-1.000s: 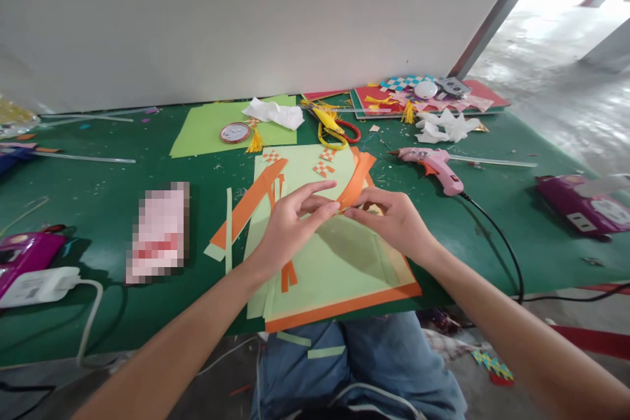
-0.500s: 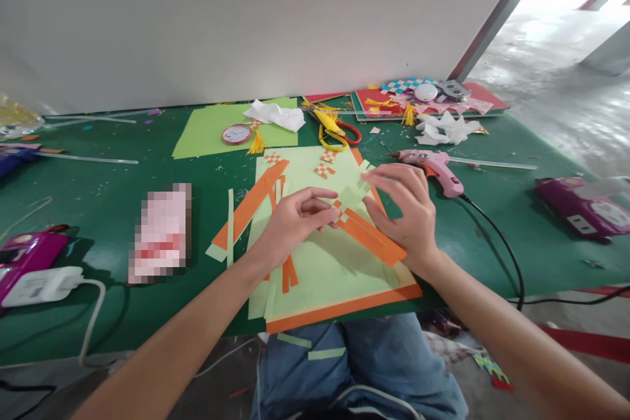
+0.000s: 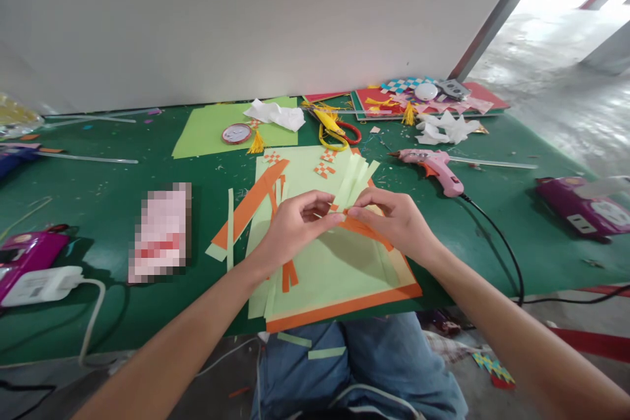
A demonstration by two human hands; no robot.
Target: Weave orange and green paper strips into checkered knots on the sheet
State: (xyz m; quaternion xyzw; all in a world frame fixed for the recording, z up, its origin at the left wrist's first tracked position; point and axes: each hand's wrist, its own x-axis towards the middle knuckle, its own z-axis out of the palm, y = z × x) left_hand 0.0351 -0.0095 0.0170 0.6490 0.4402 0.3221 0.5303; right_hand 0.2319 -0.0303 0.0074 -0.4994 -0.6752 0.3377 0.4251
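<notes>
The right hand [image 3: 394, 215] has rejoined the left hand [image 3: 295, 220], both pinching paper strips [image 3: 344, 191]. Green ends [image 3: 356, 169] now fan beyond the fingertips [image 3: 337, 217], seemingly steadied.

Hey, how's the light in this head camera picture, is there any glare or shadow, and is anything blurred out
In the head view, glare washes out the floor at upper right; in the head view, a soft shadow falls on the pale green paper below the hands; also in the head view, coarse pixel blocks hide the details of a pink thing at left.
</notes>
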